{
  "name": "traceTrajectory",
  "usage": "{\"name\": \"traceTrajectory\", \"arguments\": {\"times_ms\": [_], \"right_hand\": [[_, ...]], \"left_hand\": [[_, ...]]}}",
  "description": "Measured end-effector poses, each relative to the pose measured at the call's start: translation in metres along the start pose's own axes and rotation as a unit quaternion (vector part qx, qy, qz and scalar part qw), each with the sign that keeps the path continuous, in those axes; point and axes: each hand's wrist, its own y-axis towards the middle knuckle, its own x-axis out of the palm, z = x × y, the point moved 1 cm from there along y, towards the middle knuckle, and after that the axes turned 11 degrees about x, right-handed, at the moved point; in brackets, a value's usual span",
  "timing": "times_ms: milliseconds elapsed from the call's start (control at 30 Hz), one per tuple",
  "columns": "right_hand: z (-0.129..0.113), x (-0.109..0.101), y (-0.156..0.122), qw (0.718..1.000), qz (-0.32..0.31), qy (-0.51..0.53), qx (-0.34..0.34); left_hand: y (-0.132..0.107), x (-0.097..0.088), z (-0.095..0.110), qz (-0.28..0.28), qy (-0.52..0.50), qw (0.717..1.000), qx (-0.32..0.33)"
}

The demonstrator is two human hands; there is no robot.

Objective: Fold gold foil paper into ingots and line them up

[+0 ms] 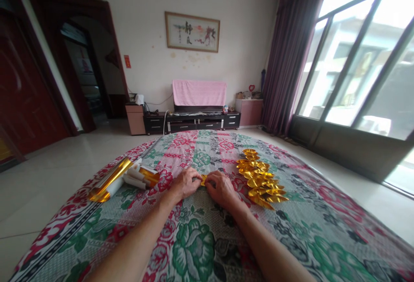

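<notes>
Between my two hands is a small piece of gold foil paper (203, 180), mostly covered by my fingers. My left hand (186, 182) pinches its left side, and my right hand (221, 185) pinches the right side. Both hands rest low over the patterned tablecloth (194, 239). To the right of my right hand lies a pile of folded gold foil pieces (260, 178) with pointed ends, in a rough row. Left of my left hand lie curled gold and white foil sheets (113, 178), with more rolled sheets (142, 176) beside them.
The cloth covers a rounded table. Beyond it, against the wall, stands a low black cabinet (194, 123) with a pink cloth (199, 92) over something on top. A framed picture (192, 32) hangs above. Windows and a purple curtain (284, 57) are on the right; doorways are on the left.
</notes>
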Motion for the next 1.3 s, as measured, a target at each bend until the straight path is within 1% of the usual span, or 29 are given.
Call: {"name": "traceTrajectory", "arguments": {"times_ms": [100, 267, 667, 1000, 1300], "right_hand": [[0.0, 0.001, 0.0, 1.0, 0.001, 0.0, 0.0], [0.0, 0.001, 0.0, 1.0, -0.001, -0.001, -0.003], [-0.001, 0.0, 0.0, 1.0, -0.011, -0.009, 0.008], [-0.006, 0.0, -0.001, 0.998, -0.02, -0.039, 0.052], [-0.014, -0.002, -0.001, 0.993, -0.024, -0.081, 0.083]], "left_hand": [[0.0, -0.001, 0.001, 0.002, -0.001, 1.0, -0.005], [-0.001, -0.001, 0.001, -0.01, -0.001, 1.0, -0.013], [-0.001, 0.001, 0.0, -0.009, 0.007, 1.0, -0.004], [-0.001, 0.002, 0.0, -0.003, 0.015, 1.0, 0.005], [-0.002, 0.002, -0.001, -0.011, 0.02, 1.0, 0.012]]}}
